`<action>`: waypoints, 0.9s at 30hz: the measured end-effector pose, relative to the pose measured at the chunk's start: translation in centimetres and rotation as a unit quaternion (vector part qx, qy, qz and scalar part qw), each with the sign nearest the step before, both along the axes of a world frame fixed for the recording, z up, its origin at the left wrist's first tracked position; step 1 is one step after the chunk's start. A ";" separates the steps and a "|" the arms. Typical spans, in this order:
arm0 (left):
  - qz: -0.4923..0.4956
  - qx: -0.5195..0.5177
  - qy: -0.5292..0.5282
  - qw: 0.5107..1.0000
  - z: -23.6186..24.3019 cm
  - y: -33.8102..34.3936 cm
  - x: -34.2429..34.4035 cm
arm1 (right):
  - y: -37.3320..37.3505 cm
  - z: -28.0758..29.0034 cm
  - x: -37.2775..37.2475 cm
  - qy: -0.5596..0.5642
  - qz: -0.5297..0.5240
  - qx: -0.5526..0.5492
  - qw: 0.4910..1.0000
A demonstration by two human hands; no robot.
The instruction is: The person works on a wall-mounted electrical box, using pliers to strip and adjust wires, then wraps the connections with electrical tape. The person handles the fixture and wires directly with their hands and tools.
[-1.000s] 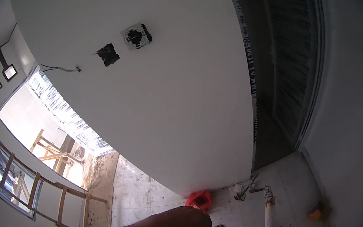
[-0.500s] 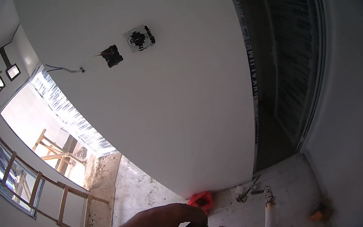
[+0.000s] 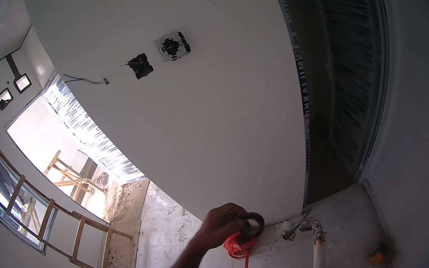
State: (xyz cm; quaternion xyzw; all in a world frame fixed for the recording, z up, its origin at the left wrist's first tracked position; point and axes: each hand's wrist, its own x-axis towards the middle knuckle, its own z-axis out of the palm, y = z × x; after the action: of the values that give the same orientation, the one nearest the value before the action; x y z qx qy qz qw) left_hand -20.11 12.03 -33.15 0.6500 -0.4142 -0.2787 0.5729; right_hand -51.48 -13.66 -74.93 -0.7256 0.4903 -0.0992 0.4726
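Observation:
My left hand (image 3: 222,226) is raised in front of me, its forearm coming up from the lower left. Its fingers are closed on a roll of black tape (image 3: 261,224), held by the edge with its round hole showing. Behind and below the hand, a red plastic bag (image 3: 237,249) lies on the floor. My right hand is out of the picture. On the white wall (image 3: 224,127) ahead are a dark open socket box (image 3: 140,66) with wires poking out and, to its right, a square paint-smeared fitting (image 3: 173,45). Further left a loose cable (image 3: 88,81) sticks out.
Tools (image 3: 293,231) lie on the floor by the wall's foot. A cigarette (image 3: 318,258) with an ash tip juts up close to the camera. An orange-and-black object (image 3: 378,254) sits lower right. At left, a wooden ladder (image 3: 46,219) leans along the wall near a bright doorway (image 3: 40,133).
My left hand has moved from close against my body up and forward, and the tape roll now shows in it. The view has shifted slightly.

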 end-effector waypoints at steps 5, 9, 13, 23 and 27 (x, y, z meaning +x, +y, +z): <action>0.093 0.145 0.001 0.985 -9.5 -4.0 -1.0 | 0.6 -0.9 -1.2 -0.015 -0.019 0.017 1.000; -0.005 0.180 -0.121 0.976 -20.9 -5.3 -2.5 | 1.6 -1.5 -0.4 -0.154 -0.046 0.149 0.976; 0.036 0.298 0.122 0.946 -20.6 -7.1 -6.6 | 2.4 10.9 6.3 -0.328 0.130 0.348 0.868; -0.059 0.183 0.011 0.981 -28.3 -5.8 -6.3 | 3.6 11.9 8.9 -0.192 0.263 0.153 0.933; -0.040 0.233 0.203 0.950 -26.0 -3.5 -6.7 | 4.1 10.7 8.5 -0.217 0.293 0.191 0.911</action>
State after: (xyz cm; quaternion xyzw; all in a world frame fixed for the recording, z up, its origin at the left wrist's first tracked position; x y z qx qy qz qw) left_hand -26.80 8.50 -59.15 0.6780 -0.2384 -0.5158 0.4663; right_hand -43.00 -9.55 -64.23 -0.6932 0.1505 -0.0155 0.7047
